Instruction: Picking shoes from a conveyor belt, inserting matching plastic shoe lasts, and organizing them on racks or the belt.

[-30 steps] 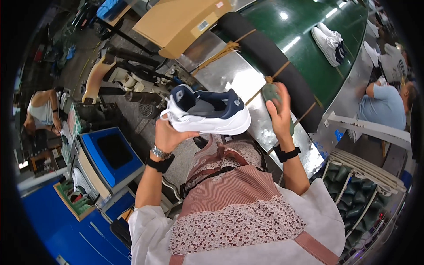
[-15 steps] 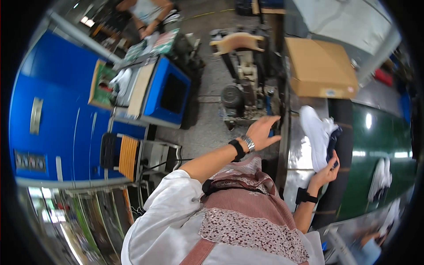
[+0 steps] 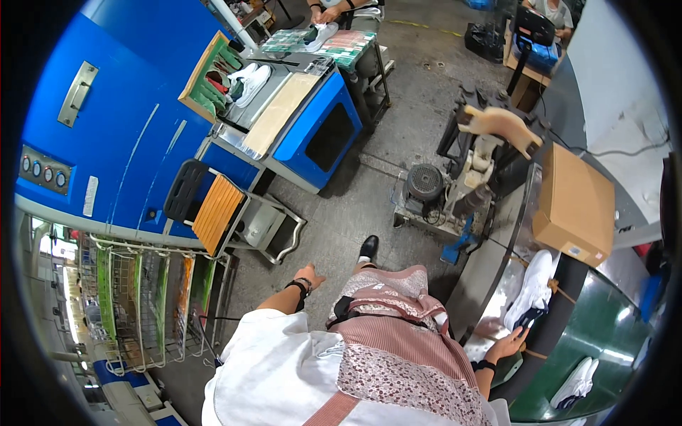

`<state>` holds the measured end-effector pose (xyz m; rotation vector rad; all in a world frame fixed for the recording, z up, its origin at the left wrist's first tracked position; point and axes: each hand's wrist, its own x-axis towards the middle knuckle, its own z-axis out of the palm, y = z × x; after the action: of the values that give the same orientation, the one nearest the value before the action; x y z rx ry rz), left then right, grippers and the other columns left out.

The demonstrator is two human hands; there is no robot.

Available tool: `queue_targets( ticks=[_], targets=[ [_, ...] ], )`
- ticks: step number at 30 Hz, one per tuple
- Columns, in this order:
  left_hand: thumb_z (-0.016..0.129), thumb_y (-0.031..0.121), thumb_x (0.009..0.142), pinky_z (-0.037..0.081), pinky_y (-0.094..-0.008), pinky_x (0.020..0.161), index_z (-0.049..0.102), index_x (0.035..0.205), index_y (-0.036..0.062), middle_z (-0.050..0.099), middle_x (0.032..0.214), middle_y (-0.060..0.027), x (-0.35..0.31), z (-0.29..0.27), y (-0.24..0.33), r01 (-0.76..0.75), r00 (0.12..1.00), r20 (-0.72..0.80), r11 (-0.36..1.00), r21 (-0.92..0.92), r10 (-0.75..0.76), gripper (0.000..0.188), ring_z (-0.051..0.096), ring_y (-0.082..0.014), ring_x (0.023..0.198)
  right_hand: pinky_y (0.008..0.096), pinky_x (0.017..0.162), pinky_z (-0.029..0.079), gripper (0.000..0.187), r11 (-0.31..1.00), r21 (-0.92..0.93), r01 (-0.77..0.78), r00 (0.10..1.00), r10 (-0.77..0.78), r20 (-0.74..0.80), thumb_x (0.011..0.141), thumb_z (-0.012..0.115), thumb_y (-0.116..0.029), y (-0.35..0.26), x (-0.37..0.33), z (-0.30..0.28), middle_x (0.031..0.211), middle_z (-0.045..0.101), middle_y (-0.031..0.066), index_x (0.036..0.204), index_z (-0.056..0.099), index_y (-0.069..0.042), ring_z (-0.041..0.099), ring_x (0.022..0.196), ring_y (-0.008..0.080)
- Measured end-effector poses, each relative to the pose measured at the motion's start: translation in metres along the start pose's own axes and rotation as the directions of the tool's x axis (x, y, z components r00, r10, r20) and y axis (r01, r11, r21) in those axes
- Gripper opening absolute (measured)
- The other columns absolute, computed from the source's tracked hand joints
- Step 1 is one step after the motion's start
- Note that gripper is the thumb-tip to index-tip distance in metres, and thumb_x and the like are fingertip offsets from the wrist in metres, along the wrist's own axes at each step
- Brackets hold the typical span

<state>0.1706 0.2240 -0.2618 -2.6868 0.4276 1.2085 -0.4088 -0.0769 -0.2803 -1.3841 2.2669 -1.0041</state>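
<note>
A white sneaker with a navy heel [image 3: 531,291] lies on the shiny metal edge of the green conveyor [image 3: 604,334] at my right. My right hand [image 3: 508,346] reaches out low beside it, fingers spread, fingertips at the navy heel; no grip on the shoe shows. My left hand [image 3: 309,275] hangs by my hip over the grey floor, holding nothing, with a dark wristband on the wrist. My pink patterned apron fills the lower middle of the view.
A cardboard box [image 3: 575,206] sits on the conveyor's near end, next to a grey motor machine [image 3: 462,192]. More white shoes [image 3: 575,383] lie on the belt. A blue cabinet machine [image 3: 312,128], an orange-slatted stool [image 3: 213,209] and a wire rack [image 3: 142,298] stand to the left. Other people work at the top.
I have turned left. The sneaker I held up with both hands now lies on the conveyor. My left hand has dropped to my side; my right stays by the heel.
</note>
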Motion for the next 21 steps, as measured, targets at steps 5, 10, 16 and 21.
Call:
queue_targets(
  ticks=[5,10,16,21],
  targets=[
    [0.075,0.046,0.082,0.050,-0.0424,0.100,0.052,0.139,0.0028,0.067,0.124,-0.0213,0.095,-0.033,0.021,-0.168,0.985,-0.043,0.982,-0.085,0.165,0.075,0.063,-0.0351,0.118,0.0451,0.104,0.041,0.076,0.954,-0.070,-0.293,0.956,0.292,-0.029,0.101,0.043,-0.055,-0.001,-0.021,0.023,0.140,0.052,0.0307,0.148,0.039,0.005,0.054,0.124,0.0442],
    [0.074,0.038,0.086,0.052,-0.0404,0.096,0.052,0.139,0.0039,0.073,0.111,-0.0163,0.158,-0.104,0.075,-0.395,0.916,-0.038,0.884,-0.248,0.399,0.067,0.068,-0.0316,0.108,0.0447,0.096,0.047,0.053,0.899,-0.382,-0.214,0.943,0.292,0.161,0.098,0.054,-0.038,-0.010,-0.105,0.057,0.118,0.066,0.0261,0.123,0.062,0.008,0.063,0.108,0.0411],
    [0.072,0.040,0.086,0.050,-0.0430,0.100,0.053,0.138,0.0056,0.072,0.116,-0.0158,0.216,-0.153,0.061,-0.437,0.890,0.016,0.863,-0.254,0.455,0.065,0.064,-0.0325,0.116,0.0372,0.085,0.053,0.032,0.988,-0.151,-0.038,0.915,0.095,0.392,0.090,0.065,-0.015,-0.152,-0.219,0.123,0.107,0.072,0.0179,0.116,0.068,0.004,0.069,0.095,0.0273],
    [0.074,0.044,0.083,0.048,-0.0423,0.103,0.063,0.127,0.0040,0.067,0.124,-0.0201,0.240,-0.149,0.025,-0.360,0.928,0.032,0.918,-0.166,0.370,0.061,0.062,-0.0342,0.120,0.0284,0.066,0.054,0.029,0.978,-0.061,-0.202,0.813,0.202,0.547,0.092,0.067,-0.015,-0.150,-0.252,0.157,0.097,0.073,0.0114,0.115,0.070,0.002,0.068,0.079,0.0149]
  ],
)
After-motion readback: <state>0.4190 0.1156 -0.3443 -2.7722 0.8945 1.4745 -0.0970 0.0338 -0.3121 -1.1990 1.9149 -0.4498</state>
